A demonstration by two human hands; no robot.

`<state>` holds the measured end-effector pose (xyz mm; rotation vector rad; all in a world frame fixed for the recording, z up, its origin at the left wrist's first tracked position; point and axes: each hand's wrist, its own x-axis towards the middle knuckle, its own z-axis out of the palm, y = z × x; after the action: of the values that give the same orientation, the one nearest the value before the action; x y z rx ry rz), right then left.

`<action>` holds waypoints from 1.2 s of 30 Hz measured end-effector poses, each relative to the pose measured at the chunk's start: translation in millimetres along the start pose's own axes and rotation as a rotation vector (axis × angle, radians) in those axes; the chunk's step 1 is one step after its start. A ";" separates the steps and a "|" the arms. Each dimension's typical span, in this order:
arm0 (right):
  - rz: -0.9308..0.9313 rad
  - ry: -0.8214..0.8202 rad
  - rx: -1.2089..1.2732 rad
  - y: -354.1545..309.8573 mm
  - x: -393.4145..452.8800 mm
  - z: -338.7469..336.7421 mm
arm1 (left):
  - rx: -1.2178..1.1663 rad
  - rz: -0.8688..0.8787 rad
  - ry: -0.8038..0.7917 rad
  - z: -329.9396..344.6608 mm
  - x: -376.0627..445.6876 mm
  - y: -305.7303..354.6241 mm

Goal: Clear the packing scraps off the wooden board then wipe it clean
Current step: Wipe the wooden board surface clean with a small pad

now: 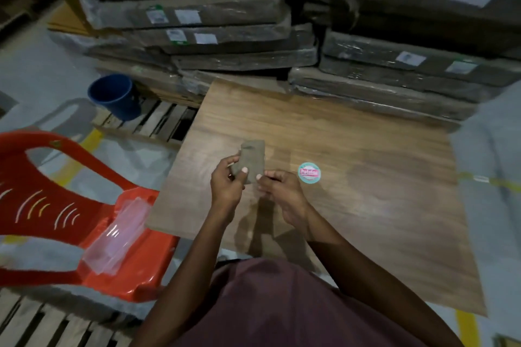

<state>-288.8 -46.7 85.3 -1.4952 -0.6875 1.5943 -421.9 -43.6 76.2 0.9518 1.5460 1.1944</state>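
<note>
- The wooden board [352,177] lies flat in front of the person, its far edge against stacks of wrapped cartons [197,22].
- A grey-brown scrap of packing material [251,159] is held up over the left-middle part of the board, between both hands.
- The left hand [228,180] grips the scrap's lower left side, thumb across its front and fingers curled behind it.
- The right hand [279,191] has its fingers curled, with thumb and forefinger pinching the scrap's lower right corner.
- A round teal and pink sticker [309,173] sits on the board just to the right of the hands.
- A red plastic chair [70,220] stands at the board's left edge, with a clear plastic sleeve [118,234] lying on its seat.
- A blue bucket [115,96] rests on a wooden pallet [158,121] beyond the chair, near the board's far left corner.
- Yellow floor lines [466,327] show on the pale floor.
</note>
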 end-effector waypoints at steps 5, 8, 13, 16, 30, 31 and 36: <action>0.010 0.136 0.042 -0.7 16.4 -13.0 | 0.094 0.012 -0.065 25.5 17.4 -1.7; 0.004 0.171 0.053 -6.6 28.7 -12.5 | 0.110 0.046 -0.070 32.9 29.1 -1.9; 0.016 0.219 -0.005 -5.0 47.7 10.9 | 0.149 0.102 -0.070 17.6 59.3 -8.8; 0.068 0.217 -0.055 0.9 59.6 33.7 | 0.156 0.116 -0.102 -5.1 83.1 -20.5; 0.001 0.411 -0.332 -6.8 154.4 63.9 | 0.213 0.093 -0.095 -31.5 215.8 -37.1; -0.007 0.428 -0.386 -11.4 162.9 60.0 | 0.222 0.084 -0.077 -26.1 225.7 -38.3; 0.041 0.444 -0.768 -5.4 207.2 35.6 | 0.417 0.153 -0.132 -5.9 247.6 -54.5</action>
<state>-312.9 136.8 -14.5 -2.3277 -1.0693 0.9827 -495.4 175.5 -28.1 1.4137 1.6709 0.9040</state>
